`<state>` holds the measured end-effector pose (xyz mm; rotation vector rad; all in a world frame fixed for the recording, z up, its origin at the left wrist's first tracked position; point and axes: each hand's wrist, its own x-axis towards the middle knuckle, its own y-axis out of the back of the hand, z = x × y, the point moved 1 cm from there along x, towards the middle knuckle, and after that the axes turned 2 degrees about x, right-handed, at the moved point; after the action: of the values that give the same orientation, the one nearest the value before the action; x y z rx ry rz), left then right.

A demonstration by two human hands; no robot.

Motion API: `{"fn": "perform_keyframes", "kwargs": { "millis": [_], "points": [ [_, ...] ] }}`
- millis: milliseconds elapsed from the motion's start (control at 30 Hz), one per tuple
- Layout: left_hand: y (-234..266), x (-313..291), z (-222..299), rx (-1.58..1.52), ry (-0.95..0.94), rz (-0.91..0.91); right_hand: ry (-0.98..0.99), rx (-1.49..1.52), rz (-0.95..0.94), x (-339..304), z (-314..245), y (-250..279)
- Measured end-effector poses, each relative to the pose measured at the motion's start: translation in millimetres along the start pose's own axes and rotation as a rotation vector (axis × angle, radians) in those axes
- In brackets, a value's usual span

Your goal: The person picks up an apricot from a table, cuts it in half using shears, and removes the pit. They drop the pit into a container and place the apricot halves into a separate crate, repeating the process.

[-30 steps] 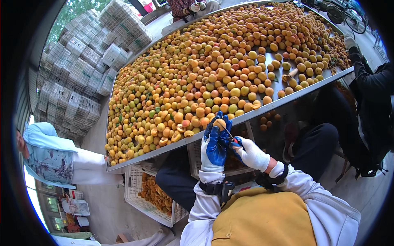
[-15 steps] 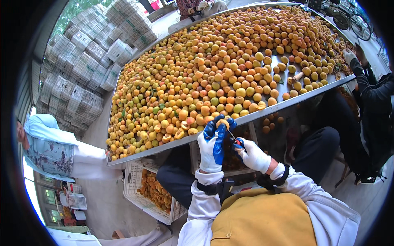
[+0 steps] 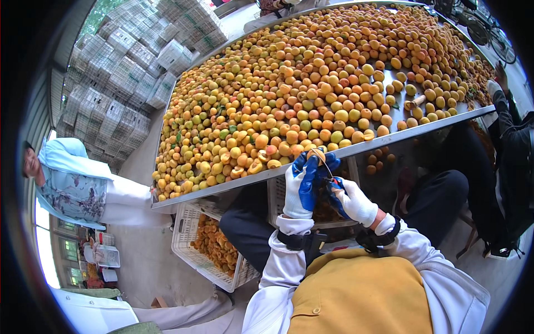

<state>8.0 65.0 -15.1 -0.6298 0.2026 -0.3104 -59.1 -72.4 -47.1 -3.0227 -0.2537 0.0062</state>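
Both of my hands wear white gloves with blue coated palms and fingers. My left hand (image 3: 302,186) is closed around an orange apricot (image 3: 316,154) just below the table's near edge. In my right hand (image 3: 355,201) is a small knife (image 3: 327,168) with a thin metal blade, its handle mostly covered by my fingers. The blade reaches up against the apricot; how deep it goes I cannot tell. Beyond my hands, many loose apricots (image 3: 267,111) cover the metal table (image 3: 356,148), a few of them split open near the edge.
A white plastic crate (image 3: 182,236) of apricot halves (image 3: 216,245) stands on the floor at my left. Someone in light blue (image 3: 75,181) stands farther left, before stacked crates (image 3: 111,83). A person in dark clothing (image 3: 509,161) sits at the right. A brown stick-like piece (image 3: 415,103) lies among the fruit.
The knife blade now lies across the apricot, where before its tip met the lower side. My right hand has turned slightly. The whole view has shifted a little.
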Motion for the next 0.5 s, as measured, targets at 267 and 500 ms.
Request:
{"fn": "perform_keyframes", "kwargs": {
  "millis": [267, 500],
  "points": [
    [-4, -7, 7, 0.042, -0.011, -0.004, 0.178, -0.208, 0.042, 1, 7, 4],
    [0, -11, 16, 0.52, -0.121, -0.065, -0.182, 0.143, -0.079, -2, -11, 6]
  ]
}}
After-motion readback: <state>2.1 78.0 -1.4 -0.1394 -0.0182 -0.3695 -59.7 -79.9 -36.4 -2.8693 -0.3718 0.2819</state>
